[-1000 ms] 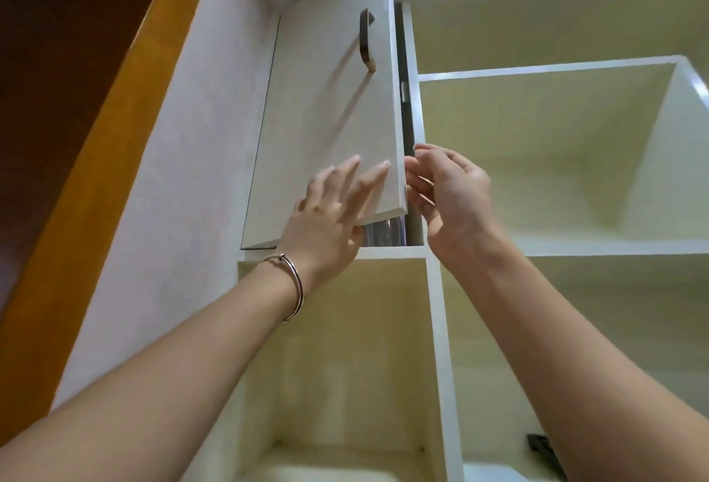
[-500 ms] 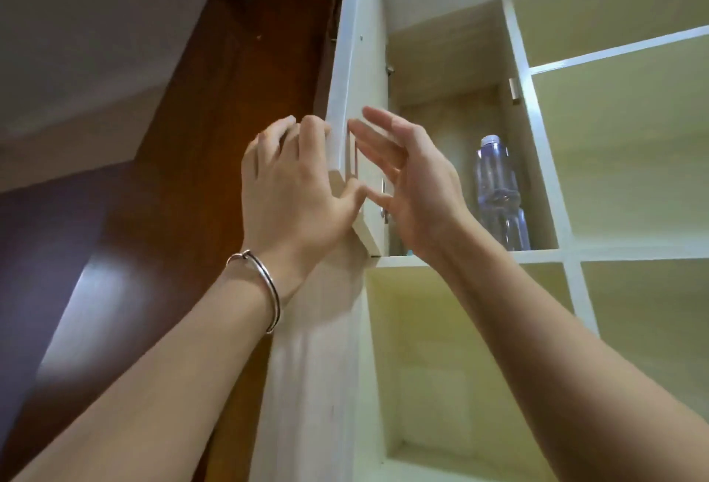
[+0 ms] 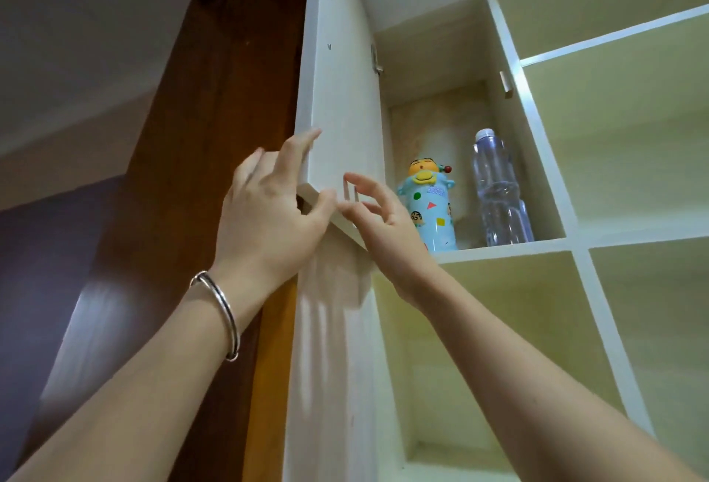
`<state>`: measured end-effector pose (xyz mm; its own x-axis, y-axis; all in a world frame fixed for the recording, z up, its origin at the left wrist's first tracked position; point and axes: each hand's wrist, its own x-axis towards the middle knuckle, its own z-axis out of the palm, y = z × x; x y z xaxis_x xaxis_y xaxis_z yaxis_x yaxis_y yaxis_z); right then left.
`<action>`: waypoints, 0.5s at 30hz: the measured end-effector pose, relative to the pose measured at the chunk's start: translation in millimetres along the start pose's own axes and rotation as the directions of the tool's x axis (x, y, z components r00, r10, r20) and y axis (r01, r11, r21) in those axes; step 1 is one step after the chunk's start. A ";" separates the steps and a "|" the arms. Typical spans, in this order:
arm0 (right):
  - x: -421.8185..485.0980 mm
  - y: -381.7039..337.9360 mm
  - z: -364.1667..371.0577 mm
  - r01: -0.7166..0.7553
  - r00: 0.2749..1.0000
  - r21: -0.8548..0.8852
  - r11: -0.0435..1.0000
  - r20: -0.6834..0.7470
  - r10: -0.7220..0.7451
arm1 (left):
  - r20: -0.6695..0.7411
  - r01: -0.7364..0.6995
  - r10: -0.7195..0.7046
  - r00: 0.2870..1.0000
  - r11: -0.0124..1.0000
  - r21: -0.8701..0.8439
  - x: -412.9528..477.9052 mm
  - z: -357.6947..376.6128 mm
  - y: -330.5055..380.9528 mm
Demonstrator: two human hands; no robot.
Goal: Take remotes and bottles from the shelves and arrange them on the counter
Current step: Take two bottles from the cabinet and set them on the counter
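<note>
A high shelf compartment (image 3: 498, 251) stands open, and two bottles stand upright in it. A light-blue cartoon bottle (image 3: 435, 213) with a yellow character top is on the left. A clear plastic water bottle (image 3: 498, 197) stands to its right. My left hand (image 3: 268, 209) holds the lower corner of the swung-open white cupboard door (image 3: 341, 117), fingers on its outer face and thumb under its edge. My right hand (image 3: 380, 224) hovers with fingers apart just in front of the cartoon bottle, not touching it. No remote is visible.
White open shelf compartments (image 3: 633, 136) extend to the right and below, all bare as far as I can see. A dark wooden door frame (image 3: 215, 136) rises at the left of the cupboard side panel (image 3: 330, 366).
The cupboard door has swung fully open to the left under my left hand. The cartoon bottle has come into view beside the clear one. My right hand has left the door.
</note>
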<state>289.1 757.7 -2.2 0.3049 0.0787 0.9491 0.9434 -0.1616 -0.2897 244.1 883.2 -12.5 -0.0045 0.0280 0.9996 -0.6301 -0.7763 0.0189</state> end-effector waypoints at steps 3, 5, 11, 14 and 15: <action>-3.0 3.1 -7.1 -0.017 0.999 -0.057 0.998 0.028 0.019 | -0.015 -0.030 0.030 0.999 0.999 -0.030 -3.7 -2.5 5.0; -4.5 5.5 -17.2 -0.036 0.996 -0.141 0.989 0.073 0.047 | -0.080 -0.070 0.074 0.994 0.996 0.047 -7.8 -0.3 13.1; -6.9 10.3 -87.1 -0.028 0.999 -0.459 0.888 0.009 0.036 | -0.117 -0.287 0.294 0.949 0.955 0.069 -5.1 43.2 70.3; -4.3 -0.4 -135.7 -0.032 0.978 -0.501 0.865 -0.195 -0.077 | 0.118 -0.024 0.037 0.992 0.994 -0.109 16.0 77.4 89.8; -2.5 -3.7 -148.6 -0.020 0.969 -0.500 0.866 -0.223 -0.106 | 0.149 0.037 -0.017 0.989 0.990 -0.134 22.9 89.7 92.5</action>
<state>265.5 611.9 14.8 0.1663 -0.1258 0.9780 0.7452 -0.6335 -0.2082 255.4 755.6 14.1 0.1216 -0.0531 0.9912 -0.7284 -0.6831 0.0528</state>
